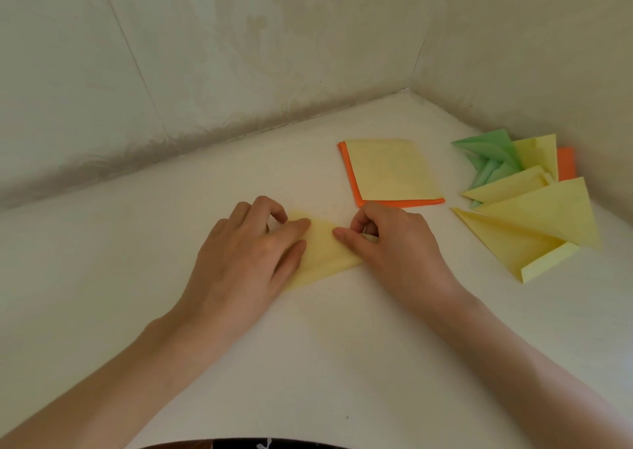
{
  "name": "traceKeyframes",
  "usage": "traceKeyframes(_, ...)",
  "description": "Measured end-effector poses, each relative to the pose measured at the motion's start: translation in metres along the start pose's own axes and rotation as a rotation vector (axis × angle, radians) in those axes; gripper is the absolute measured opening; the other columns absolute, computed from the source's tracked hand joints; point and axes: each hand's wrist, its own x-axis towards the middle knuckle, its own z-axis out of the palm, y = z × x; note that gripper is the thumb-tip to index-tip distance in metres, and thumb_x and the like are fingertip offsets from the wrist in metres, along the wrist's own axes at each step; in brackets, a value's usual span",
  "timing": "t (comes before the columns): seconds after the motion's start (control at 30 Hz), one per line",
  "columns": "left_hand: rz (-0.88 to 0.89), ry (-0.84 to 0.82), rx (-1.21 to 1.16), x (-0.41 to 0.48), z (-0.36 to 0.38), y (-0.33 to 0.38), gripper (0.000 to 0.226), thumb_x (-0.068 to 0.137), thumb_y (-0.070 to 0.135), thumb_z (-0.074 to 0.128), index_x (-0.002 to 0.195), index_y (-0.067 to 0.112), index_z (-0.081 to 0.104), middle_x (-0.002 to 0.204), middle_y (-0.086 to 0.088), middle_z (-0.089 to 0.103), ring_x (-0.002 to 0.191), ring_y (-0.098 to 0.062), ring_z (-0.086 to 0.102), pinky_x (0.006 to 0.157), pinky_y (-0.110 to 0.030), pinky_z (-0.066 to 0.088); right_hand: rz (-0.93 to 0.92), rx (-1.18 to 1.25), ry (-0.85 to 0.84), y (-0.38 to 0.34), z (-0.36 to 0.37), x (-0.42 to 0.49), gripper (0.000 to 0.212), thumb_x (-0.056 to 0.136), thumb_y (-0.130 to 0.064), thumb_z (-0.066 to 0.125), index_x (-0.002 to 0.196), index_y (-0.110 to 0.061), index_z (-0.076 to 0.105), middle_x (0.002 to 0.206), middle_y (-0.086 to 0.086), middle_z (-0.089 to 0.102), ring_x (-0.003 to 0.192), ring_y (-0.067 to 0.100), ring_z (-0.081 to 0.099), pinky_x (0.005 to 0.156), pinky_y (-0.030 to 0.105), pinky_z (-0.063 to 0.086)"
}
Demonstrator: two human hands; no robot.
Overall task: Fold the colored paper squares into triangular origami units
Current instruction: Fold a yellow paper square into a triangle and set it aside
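A yellow paper (323,253), folded into a triangle shape, lies flat on the white table between my hands. My left hand (246,260) covers its left part, with thumb and forefinger lying flat on the sheet and other fingers curled above it. My right hand (387,239) is at the paper's right corner, its fingers curled and its thumb pressing down on the sheet. The right corner is hidden under that hand.
A stack of unfolded squares (390,171), yellow on top and orange beneath, lies behind my right hand. At the right by the wall sits a pile of folded units (527,202) in yellow, green and orange. Walls close the table's back and right sides.
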Motion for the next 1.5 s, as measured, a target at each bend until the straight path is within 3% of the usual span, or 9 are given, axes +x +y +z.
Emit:
traceKeyframes(0.13, 0.028, -0.006, 0.008, -0.005, -0.004, -0.004, 0.04, 0.09, 0.036, 0.038, 0.106, 0.016, 0.068, 0.107, -0.007, 0.058, 0.082, -0.026, 0.057, 0.064, -0.036, 0.047, 0.004, -0.001, 0.003, 0.001, 0.0, 0.0, 0.021, 0.089, -0.039, 0.059, 0.078, -0.023, 0.051, 0.061, -0.015, 0.041, 0.062, 0.005, 0.039, 0.07, 0.026, 0.026)
traceKeyframes(0.33, 0.191, -0.02, -0.003, -0.004, -0.002, -0.001, 0.041, 0.084, 0.019, 0.035, 0.11, 0.017, 0.068, 0.108, -0.003, 0.061, 0.095, -0.017, 0.047, 0.078, -0.028, 0.037, 0.003, -0.016, 0.01, 0.0, 0.001, 0.001, 0.022, 0.088, -0.041, 0.06, 0.077, -0.025, 0.05, 0.062, -0.016, 0.041, 0.062, 0.002, 0.039, 0.071, 0.025, 0.025)
traceKeyframes(0.67, 0.186, -0.049, -0.028, -0.001, 0.001, 0.002, 0.033, 0.08, 0.019, 0.034, 0.1, 0.017, 0.06, 0.128, -0.002, 0.06, 0.097, -0.02, 0.047, 0.069, -0.033, 0.049, -0.008, -0.134, 0.079, 0.001, -0.001, -0.003, 0.027, 0.086, -0.051, 0.057, 0.077, -0.026, 0.049, 0.068, -0.016, 0.043, 0.079, 0.013, 0.043, 0.07, 0.029, 0.025)
traceKeyframes(0.87, 0.184, -0.036, -0.02, 0.007, 0.002, 0.006, 0.025, 0.081, 0.021, 0.034, 0.092, 0.017, 0.056, 0.118, 0.003, 0.066, 0.089, -0.021, 0.051, 0.064, -0.031, 0.047, -0.02, -0.142, 0.093, 0.002, 0.001, -0.003, 0.027, 0.087, -0.051, 0.055, 0.079, -0.026, 0.048, 0.07, -0.016, 0.044, 0.083, 0.013, 0.044, 0.072, 0.029, 0.025)
traceKeyframes(1.03, 0.186, -0.034, 0.032, 0.008, 0.002, 0.006, 0.035, 0.092, 0.035, 0.036, 0.103, 0.021, 0.066, 0.118, 0.005, 0.066, 0.089, -0.023, 0.057, 0.063, -0.031, 0.046, -0.029, -0.176, 0.113, 0.002, 0.003, -0.004, 0.029, 0.087, -0.054, 0.052, 0.083, -0.026, 0.047, 0.07, -0.015, 0.044, 0.087, 0.015, 0.046, 0.074, 0.032, 0.027)
traceKeyframes(1.17, 0.175, -0.014, 0.031, 0.007, 0.002, 0.007, 0.038, 0.092, 0.034, 0.036, 0.102, 0.02, 0.07, 0.116, 0.003, 0.068, 0.086, -0.025, 0.06, 0.059, -0.032, 0.048, 0.016, -0.201, 0.09, 0.01, -0.013, -0.011, 0.026, 0.086, -0.052, 0.055, 0.089, -0.026, 0.049, 0.071, -0.017, 0.044, 0.089, 0.015, 0.044, 0.079, 0.032, 0.031)
traceKeyframes(1.33, 0.166, 0.019, 0.039, 0.007, 0.002, 0.01, 0.04, 0.094, 0.033, 0.034, 0.1, 0.018, 0.071, 0.114, 0.005, 0.068, 0.086, -0.023, 0.06, 0.06, -0.029, 0.045, 0.121, -0.054, -0.012, 0.023, -0.033, -0.008, 0.023, 0.084, -0.044, 0.063, 0.072, -0.026, 0.055, 0.072, -0.014, 0.053, 0.089, 0.019, 0.049, 0.077, 0.031, 0.036)
traceKeyframes(1.5, 0.161, 0.041, 0.034, 0.007, 0.007, 0.01, 0.043, 0.094, 0.034, 0.034, 0.102, 0.015, 0.072, 0.115, 0.005, 0.068, 0.089, -0.018, 0.054, 0.061, -0.028, 0.045, 0.107, -0.129, -0.032, 0.021, -0.032, -0.01, 0.023, 0.09, -0.042, 0.056, 0.078, -0.022, 0.055, 0.075, -0.014, 0.048, 0.095, 0.018, 0.041, 0.079, 0.031, 0.033)
